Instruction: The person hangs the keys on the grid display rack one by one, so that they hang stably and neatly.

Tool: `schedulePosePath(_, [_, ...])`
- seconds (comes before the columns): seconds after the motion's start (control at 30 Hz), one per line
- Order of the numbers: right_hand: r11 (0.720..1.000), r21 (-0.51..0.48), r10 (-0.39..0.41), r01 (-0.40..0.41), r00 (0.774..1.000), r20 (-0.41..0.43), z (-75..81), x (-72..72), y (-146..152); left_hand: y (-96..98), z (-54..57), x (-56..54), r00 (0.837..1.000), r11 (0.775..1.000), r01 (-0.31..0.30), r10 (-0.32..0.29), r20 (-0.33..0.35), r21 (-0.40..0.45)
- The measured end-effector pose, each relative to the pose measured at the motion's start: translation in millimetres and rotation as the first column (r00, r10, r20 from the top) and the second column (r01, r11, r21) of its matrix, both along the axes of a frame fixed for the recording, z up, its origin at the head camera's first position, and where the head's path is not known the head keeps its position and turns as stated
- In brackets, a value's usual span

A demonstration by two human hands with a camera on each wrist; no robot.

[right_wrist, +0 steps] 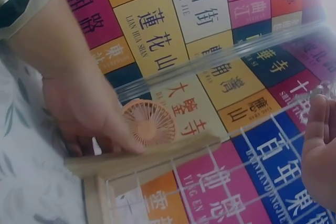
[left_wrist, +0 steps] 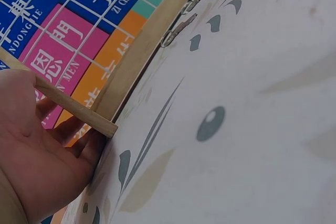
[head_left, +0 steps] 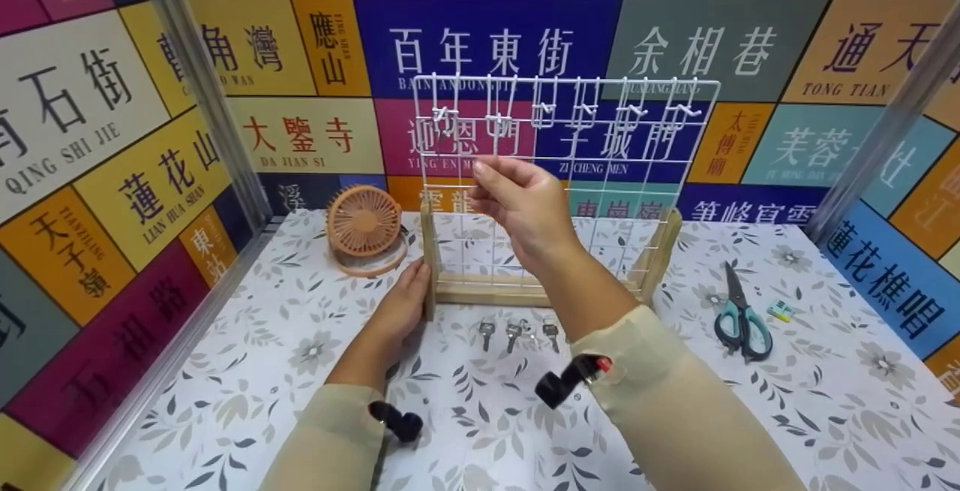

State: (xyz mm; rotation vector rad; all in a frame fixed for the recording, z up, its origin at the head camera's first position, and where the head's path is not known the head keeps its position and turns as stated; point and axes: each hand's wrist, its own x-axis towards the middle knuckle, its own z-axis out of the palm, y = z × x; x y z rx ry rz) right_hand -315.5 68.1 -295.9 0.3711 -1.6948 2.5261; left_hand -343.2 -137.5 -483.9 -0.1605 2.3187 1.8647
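Observation:
A white wire grid rack (head_left: 502,294) on a wooden stand has several white hooks (head_left: 585,114) along its upper part. My left hand (head_left: 409,299) holds the stand's left wooden upright (left_wrist: 79,109) near the table. My right hand (head_left: 536,209) is raised before the grid's left half, thumb and forefinger together. At its fingertips, in the right wrist view, shows a small silvery metal thing (right_wrist: 318,89); its kind is too blurred to tell. Something small and silvery hangs at the leftmost hook (head_left: 445,121). Several silver keys (head_left: 514,333) with rings lie on the table before the rack.
An orange fan (head_left: 365,222) stands left of the rack. Scissors (head_left: 741,322) with teal and black handles lie to the right, beside a small teal-and-white item (head_left: 781,310). The table has a leaf-patterned cloth (head_left: 300,356). Walls with printed signs (head_left: 315,127) enclose the back and sides.

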Motion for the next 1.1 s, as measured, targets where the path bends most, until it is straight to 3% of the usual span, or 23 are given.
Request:
schedulePosePath(0.23, [0.991, 0.134, -0.013, 0.020, 0.999, -0.049, -37.4, 12.6, 46.2, -1.0, -0.2, -0.7, 1.000, 1.000, 0.008, -0.008, 0.003, 0.010])
schedulePosePath(0.47, [0.955, 0.294, -0.024, 0.041, 0.998, -0.061, -69.5, 20.9, 98.6, -0.5, -1.0, -1.0, 1.000, 1.000, 0.004, -0.004, 0.008, 0.018])
schedulePosePath(0.77, [0.885, 0.461, -0.074, 0.058, 0.997, 0.016, -106.2, 8.6, 141.8, -1.4, -2.8, -0.8, 1.000, 1.000, 0.012, -0.011, -0.012, 0.002])
schedulePosePath(1.0, [0.845, 0.534, -0.066, -0.015, 0.989, 0.132, -139.0, -3.5, 153.2, -2.1, -2.1, -1.0, 1.000, 1.000, 0.014, -0.014, -0.001, -0.004])
schedulePosePath(1.1, [0.803, 0.594, -0.075, -0.048, 0.981, 0.181, -152.0, -7.9, 157.1, -1.9, -1.2, -0.8, 1.000, 1.000, 0.010, -0.010, -0.001, -0.010])
